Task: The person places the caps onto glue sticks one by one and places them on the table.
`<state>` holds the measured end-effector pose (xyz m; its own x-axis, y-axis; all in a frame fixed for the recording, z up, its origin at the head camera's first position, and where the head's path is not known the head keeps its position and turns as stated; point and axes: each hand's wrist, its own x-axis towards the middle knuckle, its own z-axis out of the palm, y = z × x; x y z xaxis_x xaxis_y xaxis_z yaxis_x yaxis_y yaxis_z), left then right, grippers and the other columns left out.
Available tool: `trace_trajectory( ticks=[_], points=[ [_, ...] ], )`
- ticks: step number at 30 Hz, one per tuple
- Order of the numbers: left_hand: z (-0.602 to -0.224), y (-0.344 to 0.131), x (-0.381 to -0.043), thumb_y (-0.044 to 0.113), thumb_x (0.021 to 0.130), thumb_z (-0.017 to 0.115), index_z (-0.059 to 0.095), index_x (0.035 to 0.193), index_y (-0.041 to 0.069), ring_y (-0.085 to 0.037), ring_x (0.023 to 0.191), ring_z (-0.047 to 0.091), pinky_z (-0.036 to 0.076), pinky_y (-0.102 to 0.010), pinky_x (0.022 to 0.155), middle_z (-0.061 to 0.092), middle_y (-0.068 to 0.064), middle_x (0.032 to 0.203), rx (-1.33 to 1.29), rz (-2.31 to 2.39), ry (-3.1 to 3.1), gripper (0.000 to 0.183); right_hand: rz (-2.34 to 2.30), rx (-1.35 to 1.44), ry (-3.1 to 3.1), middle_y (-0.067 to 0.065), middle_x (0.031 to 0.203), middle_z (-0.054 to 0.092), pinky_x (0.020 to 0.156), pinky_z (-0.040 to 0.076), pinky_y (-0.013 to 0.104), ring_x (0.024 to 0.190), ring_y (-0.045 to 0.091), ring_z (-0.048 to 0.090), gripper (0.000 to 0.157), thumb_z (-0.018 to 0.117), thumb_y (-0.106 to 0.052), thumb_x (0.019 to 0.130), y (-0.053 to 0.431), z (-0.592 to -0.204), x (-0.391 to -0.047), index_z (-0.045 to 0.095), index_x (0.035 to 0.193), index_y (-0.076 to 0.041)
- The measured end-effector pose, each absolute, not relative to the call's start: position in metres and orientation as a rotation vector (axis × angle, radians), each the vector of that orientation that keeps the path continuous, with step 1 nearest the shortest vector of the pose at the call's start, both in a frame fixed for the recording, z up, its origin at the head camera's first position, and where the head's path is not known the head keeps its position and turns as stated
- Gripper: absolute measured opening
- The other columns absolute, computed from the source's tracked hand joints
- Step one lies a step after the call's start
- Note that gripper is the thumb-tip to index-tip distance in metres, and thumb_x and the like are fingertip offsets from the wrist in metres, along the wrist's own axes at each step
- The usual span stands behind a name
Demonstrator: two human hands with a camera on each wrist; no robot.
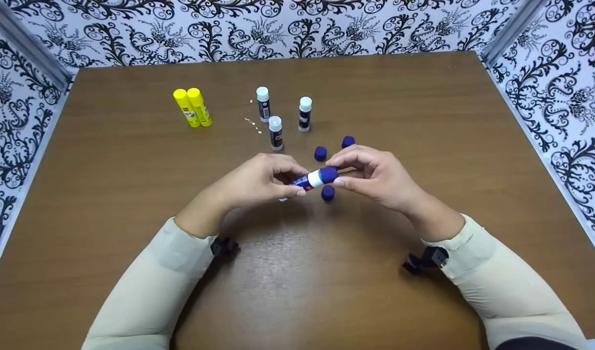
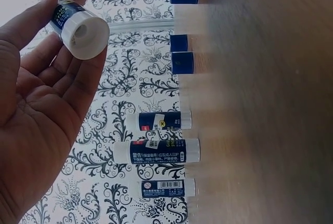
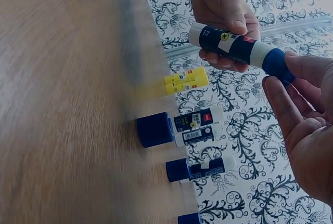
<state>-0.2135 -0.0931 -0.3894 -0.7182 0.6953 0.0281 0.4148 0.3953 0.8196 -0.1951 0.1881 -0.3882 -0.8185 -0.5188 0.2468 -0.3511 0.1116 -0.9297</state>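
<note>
My left hand (image 1: pixel 256 180) grips a dark blue and white glue stick (image 1: pixel 315 179) by its body, held slantwise over the table. At its other end my right hand (image 1: pixel 377 175) pinches the blue cap (image 3: pixel 277 65) between thumb and fingers. The cap sits against the stick's white collar. In the left wrist view the hollow white base (image 2: pixel 88 36) of this stick faces the camera. Three loose blue caps lie around the hands: one cap (image 1: pixel 328 193) just below the stick, another cap (image 1: pixel 320 153) and a third cap (image 1: pixel 348 141) beyond the right fingers.
Three glue sticks with white tops stand farther back: one stick (image 1: pixel 276 132) nearest, one stick (image 1: pixel 263 104) behind it, one stick (image 1: pixel 304 114) to the right. Two yellow glue sticks (image 1: pixel 200 107) stand side by side at left. Pale crumbs (image 1: pixel 253 124) dot the brown table (image 1: pixel 399 97).
</note>
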Motion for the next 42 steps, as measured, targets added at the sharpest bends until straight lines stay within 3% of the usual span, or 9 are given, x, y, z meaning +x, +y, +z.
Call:
trace_trajectory(
  ticks=[7,13,27,36,42],
  points=[
    [-0.387,-0.091,-0.211,0.029,0.093,0.08,0.077,0.12,0.016,-0.014,0.088,0.062,0.057,-0.033,0.078,0.072,0.003,0.104,0.996,1.19,2.394,0.03,-1.773,-0.898,2.272,0.017,0.117,0.069,0.089,0.062,0.032,0.108,0.019,0.072,0.031,0.077,0.007,0.088,0.186,-0.388,-0.195,0.072,0.118,0.005],
    [-0.385,-0.088,-0.208,0.026,0.094,0.079,0.077,0.121,0.016,-0.015,0.09,0.062,0.056,-0.034,0.082,0.072,0.004,0.105,0.982,1.15,2.452,0.029,-1.749,-0.905,2.308,0.011,0.116,0.07,0.089,0.062,0.032,0.106,0.019,0.072,0.031,0.078,0.005,0.088,0.187,-0.388,-0.195,0.073,0.119,0.002],
    [-0.383,-0.084,-0.204,0.03,0.093,0.08,0.078,0.119,0.017,-0.013,0.088,0.063,0.056,-0.029,0.082,0.074,0.005,0.104,0.946,1.163,2.505,0.03,-1.73,-0.945,2.336,0.013,0.116,0.07,0.088,0.062,0.029,0.106,0.016,0.071,0.031,0.078,0.005,0.088,0.186,-0.389,-0.195,0.073,0.119,0.002],
    [-0.383,-0.083,-0.201,0.025,0.093,0.08,0.078,0.119,0.012,-0.014,0.089,0.062,0.059,-0.045,0.083,0.074,0.002,0.102,0.999,1.272,2.521,0.029,-1.745,-0.931,2.32,0.015,0.117,0.069,0.089,0.062,0.029,0.108,0.014,0.072,0.031,0.077,0.006,0.088,0.186,-0.389,-0.194,0.072,0.118,0.006],
    [-0.382,-0.082,-0.2,0.027,0.094,0.078,0.078,0.12,0.013,-0.012,0.089,0.063,0.059,-0.039,0.082,0.074,0.003,0.102,1.015,1.251,2.548,0.03,-1.752,-0.952,2.322,0.016,0.117,0.069,0.088,0.062,0.029,0.107,0.015,0.072,0.031,0.077,0.006,0.088,0.186,-0.388,-0.193,0.072,0.119,0.006]
  ],
)
